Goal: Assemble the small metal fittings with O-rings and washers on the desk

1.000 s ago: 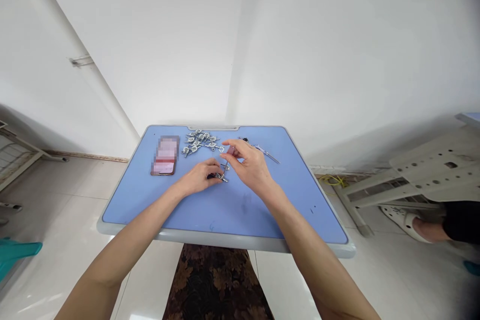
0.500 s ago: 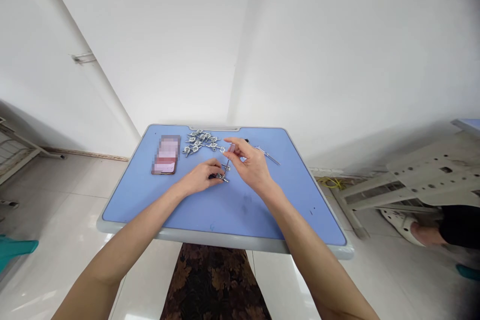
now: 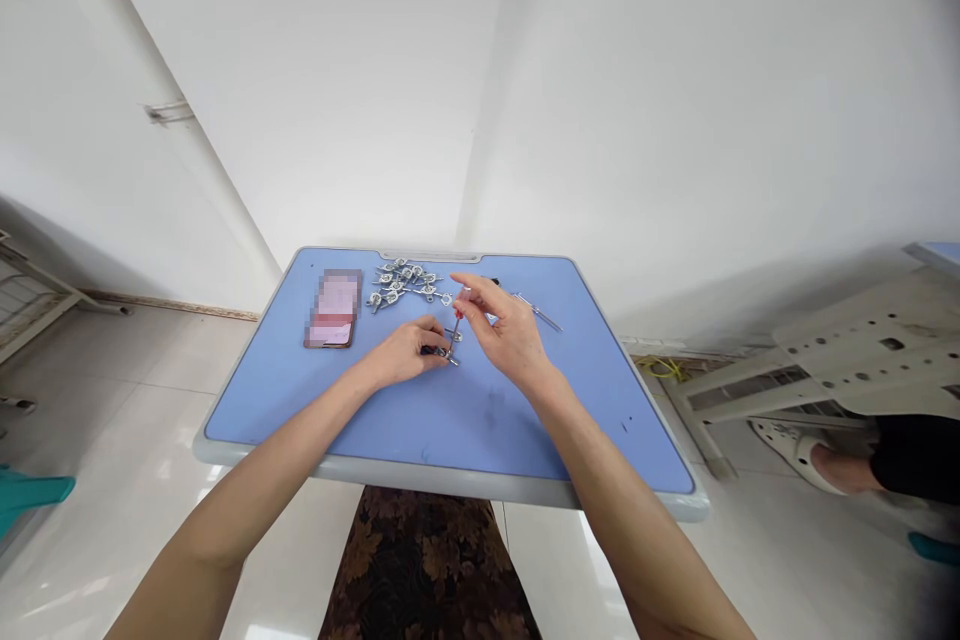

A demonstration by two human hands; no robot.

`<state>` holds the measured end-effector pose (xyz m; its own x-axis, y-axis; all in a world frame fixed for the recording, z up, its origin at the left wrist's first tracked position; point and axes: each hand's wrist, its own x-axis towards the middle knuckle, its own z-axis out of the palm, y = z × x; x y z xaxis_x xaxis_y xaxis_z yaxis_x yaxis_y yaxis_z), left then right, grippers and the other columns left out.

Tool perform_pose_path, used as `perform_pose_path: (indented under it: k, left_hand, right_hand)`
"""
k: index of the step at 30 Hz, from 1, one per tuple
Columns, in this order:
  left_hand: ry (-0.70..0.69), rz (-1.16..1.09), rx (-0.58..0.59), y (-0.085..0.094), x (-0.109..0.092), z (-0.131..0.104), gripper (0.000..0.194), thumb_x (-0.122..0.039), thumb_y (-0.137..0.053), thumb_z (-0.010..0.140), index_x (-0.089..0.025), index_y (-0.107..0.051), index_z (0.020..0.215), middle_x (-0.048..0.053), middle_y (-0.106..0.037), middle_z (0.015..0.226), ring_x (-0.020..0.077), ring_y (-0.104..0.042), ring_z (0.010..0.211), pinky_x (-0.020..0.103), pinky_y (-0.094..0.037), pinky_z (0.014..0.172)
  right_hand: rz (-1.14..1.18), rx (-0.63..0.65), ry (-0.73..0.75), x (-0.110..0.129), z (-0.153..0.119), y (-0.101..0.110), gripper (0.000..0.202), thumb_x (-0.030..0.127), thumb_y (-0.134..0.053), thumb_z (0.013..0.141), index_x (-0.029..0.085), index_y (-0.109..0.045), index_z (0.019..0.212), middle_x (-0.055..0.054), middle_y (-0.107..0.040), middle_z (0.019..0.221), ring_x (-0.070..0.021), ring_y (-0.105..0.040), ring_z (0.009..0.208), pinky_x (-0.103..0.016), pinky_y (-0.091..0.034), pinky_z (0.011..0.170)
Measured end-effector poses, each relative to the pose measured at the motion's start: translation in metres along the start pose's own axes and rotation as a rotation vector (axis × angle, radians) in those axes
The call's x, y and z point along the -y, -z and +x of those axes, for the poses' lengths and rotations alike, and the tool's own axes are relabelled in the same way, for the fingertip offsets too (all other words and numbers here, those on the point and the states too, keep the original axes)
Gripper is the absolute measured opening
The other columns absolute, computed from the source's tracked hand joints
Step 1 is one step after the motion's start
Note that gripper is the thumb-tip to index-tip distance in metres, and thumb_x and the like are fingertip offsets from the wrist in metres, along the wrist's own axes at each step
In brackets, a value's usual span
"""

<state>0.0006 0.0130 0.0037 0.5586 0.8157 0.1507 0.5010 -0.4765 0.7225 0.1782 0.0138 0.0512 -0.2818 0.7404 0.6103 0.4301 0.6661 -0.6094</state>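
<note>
On the blue desk point(image 3: 405, 425), my left hand point(image 3: 409, 350) is closed on a small metal fitting point(image 3: 452, 358) with a dark part, most of it covered by the fingers. My right hand point(image 3: 504, 320) pinches a screwdriver point(image 3: 457, 322) by its reddish, see-through handle. The shaft points down, and its tip meets the fitting or comes very close to it. Another small silvery piece shows just behind the shaft. Beyond my hands lies a loose cluster of similar metal fittings point(image 3: 394, 286).
A phone point(image 3: 341, 333) lies at the desk's left side. Thin metal rods point(image 3: 538, 311) rest right of my right hand, near a small black object point(image 3: 494, 282). A white wall point(image 3: 375, 100) rises behind the desk. At right, another person's foot in a clog point(image 3: 784, 450) shows beside a desk frame.
The screwdriver has shifted slightly down toward the fitting in my left hand. My right fingers have changed position a little around its handle. My left hand stays nearly still.
</note>
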Motion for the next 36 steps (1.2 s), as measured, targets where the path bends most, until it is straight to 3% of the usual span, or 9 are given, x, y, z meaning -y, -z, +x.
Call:
perform_pose_path:
  k: [9,14,20,25,31,36]
  left_hand:
    - [0.009,-0.032,-0.005,0.001,-0.003,0.0,0.013,-0.018,-0.066,0.078,-0.017,-0.074,0.088,0.006,-0.061,0.1,0.0176,-0.059,0.087,0.031,-0.049,0.082]
    - [0.016,-0.04,-0.003,0.002,-0.002,-0.001,0.014,-0.019,-0.066,0.079,-0.017,-0.073,0.091,0.006,-0.061,0.1,0.018,-0.06,0.089,0.031,-0.049,0.083]
    - [0.003,0.001,-0.013,0.001,-0.003,-0.002,0.015,-0.017,-0.066,0.078,-0.016,-0.073,0.092,0.006,-0.061,0.102,0.0173,-0.061,0.086,0.03,-0.049,0.082]
    - [0.004,0.031,-0.028,0.0,-0.005,-0.002,0.016,-0.015,-0.066,0.078,-0.015,-0.072,0.092,0.005,-0.06,0.1,0.0159,-0.06,0.082,0.03,-0.049,0.08]
    - [0.042,-0.022,-0.049,-0.004,-0.003,-0.002,0.016,-0.016,-0.067,0.076,-0.017,-0.073,0.091,0.005,-0.062,0.099,0.0164,-0.061,0.083,0.03,-0.05,0.08]
    - [0.058,-0.037,-0.06,-0.006,-0.004,-0.003,0.016,-0.016,-0.066,0.076,-0.018,-0.073,0.091,0.006,-0.063,0.101,0.0175,-0.062,0.085,0.031,-0.051,0.081]
  right_hand:
    - [-0.039,-0.062,-0.108,-0.001,0.003,-0.004,0.012,0.033,-0.059,0.085,0.021,-0.059,0.088,0.0,-0.059,0.069,-0.0129,-0.055,0.059,-0.026,-0.046,0.059]
    - [-0.025,-0.061,-0.078,-0.003,0.0,-0.007,0.027,0.027,-0.055,0.088,0.022,-0.056,0.114,0.002,-0.058,0.07,-0.0125,-0.055,0.061,-0.025,-0.047,0.062]
    - [0.049,0.145,-0.005,-0.008,0.001,0.005,0.044,0.02,-0.045,0.091,0.023,-0.043,0.135,-0.003,-0.061,0.087,-0.0136,-0.06,0.072,-0.027,-0.051,0.065]
    - [0.019,0.105,0.0,-0.005,0.002,0.01,0.037,0.017,-0.047,0.089,0.024,-0.055,0.125,-0.002,-0.064,0.083,-0.0144,-0.06,0.071,-0.027,-0.05,0.065]
    - [-0.057,0.076,0.021,0.0,0.002,0.006,0.031,0.021,-0.049,0.09,0.024,-0.057,0.12,-0.002,-0.064,0.079,-0.0147,-0.059,0.069,-0.027,-0.049,0.064]
    - [-0.128,0.024,-0.029,-0.004,-0.002,0.003,0.025,0.027,-0.054,0.089,0.022,-0.058,0.113,0.003,-0.055,0.063,-0.0131,-0.05,0.055,-0.026,-0.046,0.057]
